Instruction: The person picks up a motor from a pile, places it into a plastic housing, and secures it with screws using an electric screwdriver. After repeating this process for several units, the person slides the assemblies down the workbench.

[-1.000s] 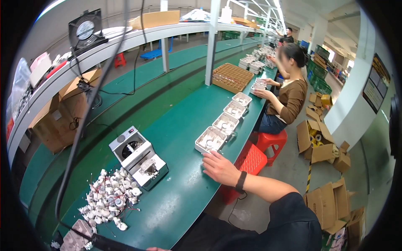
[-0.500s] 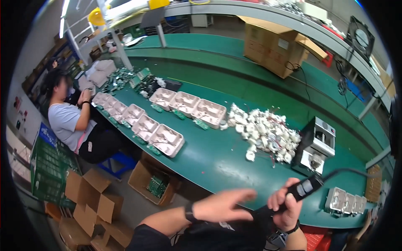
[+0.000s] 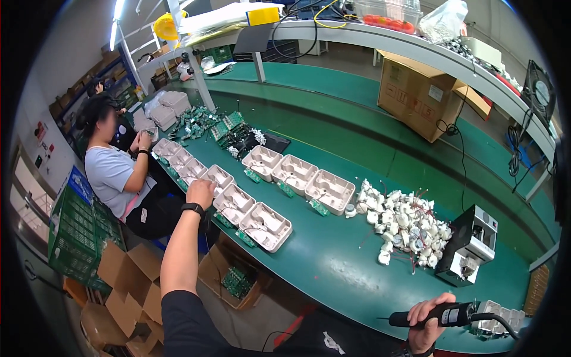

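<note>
My left hand (image 3: 201, 191) reaches far out to the left, fingers curled at the near rim of a white plastic housing (image 3: 219, 177); the fingertips are partly hidden. More open housings (image 3: 266, 226) stand in that row, with green circuit boards (image 3: 245, 238) wired beside them. Low at the right, my right hand (image 3: 429, 318) is wrapped round a black corded electric screwdriver (image 3: 450, 315). Its thin bit points left over the bench edge.
White round parts with wires (image 3: 407, 226) lie heaped on the green bench (image 3: 339, 268). Right of them stands a black-and-silver machine (image 3: 470, 247). A second housing row (image 3: 330, 191) sits behind. A co-worker (image 3: 116, 169) sits at left. Cardboard boxes (image 3: 128, 285) are below.
My left hand has gone from near my body out to the left housing row. The screwdriver in my right hand has swung lower and nearly level. The view has shifted.
</note>
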Available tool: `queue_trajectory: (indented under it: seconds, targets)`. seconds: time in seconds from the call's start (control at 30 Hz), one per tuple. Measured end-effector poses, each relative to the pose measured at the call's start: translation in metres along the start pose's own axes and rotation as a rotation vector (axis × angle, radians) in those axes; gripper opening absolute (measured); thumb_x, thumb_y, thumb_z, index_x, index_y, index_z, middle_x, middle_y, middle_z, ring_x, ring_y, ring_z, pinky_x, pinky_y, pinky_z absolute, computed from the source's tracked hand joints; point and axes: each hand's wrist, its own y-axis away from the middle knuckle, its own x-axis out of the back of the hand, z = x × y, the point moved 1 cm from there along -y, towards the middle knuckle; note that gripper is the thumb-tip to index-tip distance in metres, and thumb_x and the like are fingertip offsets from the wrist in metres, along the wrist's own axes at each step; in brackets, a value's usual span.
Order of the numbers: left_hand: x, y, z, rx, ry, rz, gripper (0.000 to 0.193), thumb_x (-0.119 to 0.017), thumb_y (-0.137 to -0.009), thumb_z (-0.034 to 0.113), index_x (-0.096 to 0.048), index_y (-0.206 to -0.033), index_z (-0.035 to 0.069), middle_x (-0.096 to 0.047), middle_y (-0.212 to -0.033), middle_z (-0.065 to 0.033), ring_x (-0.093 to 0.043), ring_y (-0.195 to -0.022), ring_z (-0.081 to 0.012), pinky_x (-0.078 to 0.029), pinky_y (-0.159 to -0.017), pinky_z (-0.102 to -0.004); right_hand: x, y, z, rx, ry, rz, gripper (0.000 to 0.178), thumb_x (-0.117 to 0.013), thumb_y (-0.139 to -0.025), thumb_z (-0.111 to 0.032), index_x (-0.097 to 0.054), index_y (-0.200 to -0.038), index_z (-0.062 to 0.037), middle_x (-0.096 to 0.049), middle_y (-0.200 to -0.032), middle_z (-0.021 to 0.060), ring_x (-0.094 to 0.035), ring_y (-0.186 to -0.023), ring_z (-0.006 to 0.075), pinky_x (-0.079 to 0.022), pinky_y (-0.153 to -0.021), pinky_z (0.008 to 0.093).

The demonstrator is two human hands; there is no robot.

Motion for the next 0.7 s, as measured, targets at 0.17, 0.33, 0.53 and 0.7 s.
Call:
queue_trajectory:
  seconds: [0.17, 0.33, 0.53, 0.7]
  targets:
    - [0.005, 0.019, 0.021, -0.197, 0.102, 0.008, 0.028, -0.068, -0.088, 0.030, -0.073, -0.081, 0.003, -0.070, -0.091, -0.0151, -0.064, -0.094, -0.0365, -0.050, -0.085, -0.0474, 0.001, -0.004, 0.008, -0.034, 0.017, -0.014, 0.062, -0.082, -0.083, -0.040, -0.038, -0.111, -0.0076, -0.051, -0.066, 0.0013, -0.048, -0.046, 0.0129, -0.044, -0.046, 0.0271]
    - [0.017, 0.029, 0.018, -0.228, 0.158, -0.046, 0.026, -0.069, -0.087, 0.028, -0.071, -0.079, 0.003, -0.069, -0.090, -0.0155, -0.064, -0.094, -0.0351, -0.051, -0.086, -0.0449, -0.006, -0.010, 0.020, -0.112, 0.013, 0.004, 0.058, -0.079, -0.085, -0.040, -0.040, -0.113, -0.0077, -0.047, -0.065, 0.0002, -0.045, -0.045, 0.0121, -0.043, -0.046, 0.0267]
    - [0.021, 0.033, 0.012, -0.281, 0.124, -0.065, 0.025, -0.071, -0.084, 0.028, -0.072, -0.080, 0.004, -0.068, -0.084, -0.0153, -0.065, -0.089, -0.0348, -0.051, -0.082, -0.0462, -0.007, -0.013, 0.029, -0.125, 0.010, -0.005, 0.055, -0.077, -0.086, -0.037, -0.041, -0.113, -0.0073, -0.047, -0.065, 0.0004, -0.045, -0.046, 0.0128, -0.042, -0.047, 0.0276]
    - [0.036, 0.020, 0.020, -0.258, 0.072, -0.075, 0.026, -0.069, -0.087, 0.030, -0.072, -0.084, 0.004, -0.069, -0.086, -0.0160, -0.065, -0.091, -0.0346, -0.051, -0.084, -0.0461, -0.008, -0.013, 0.031, -0.139, 0.006, 0.066, 0.056, -0.079, -0.084, -0.037, -0.040, -0.111, -0.0068, -0.049, -0.064, 0.0016, -0.048, -0.045, 0.0137, -0.044, -0.046, 0.0279]
